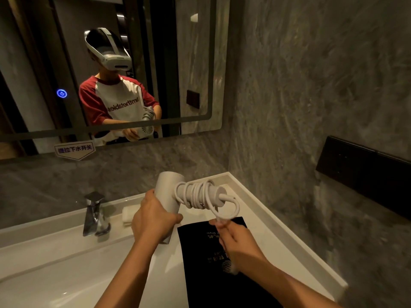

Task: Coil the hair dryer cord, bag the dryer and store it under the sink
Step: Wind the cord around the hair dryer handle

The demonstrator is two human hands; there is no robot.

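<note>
From the head camera, a pale cream plastic hair dryer with a round barrel (169, 185) is held above the white stone counter (264, 230), over the counter's back right corner. The left hand (153, 218) grips it with fingers and thumb curled around the middle of the barrel, which stands roughly upright with its open end up. The dryer's handle sticks out to the right, and the matching pale rubber cord (195, 193) is wound around it in several close turns. One loose loop hangs off the end of the handle and drops to the right hand (235, 238), whose fingers are closed on the cord just below that loop. A pale blurred shape shows under the right wrist; what it is cannot be told.

A flat black fabric bag with gold lettering (200, 274) lies on the counter beneath both hands, along the right side of the white basin (55, 274). It reaches towards the counter's front edge. A chrome tap (94, 215) stands at the back edge of the basin, and a folded white towel (127, 215) lies just to its right.

On the grey marbled wall (311, 85) hangs a large mirror (195, 63) with a lit blue round button (61, 93) and a white sticker (74, 150) at its lower edge. It reflects a person in a headset and a red-and-white shirt. A black rectangular panel (367, 174) is fixed to the right-hand wall.
</note>
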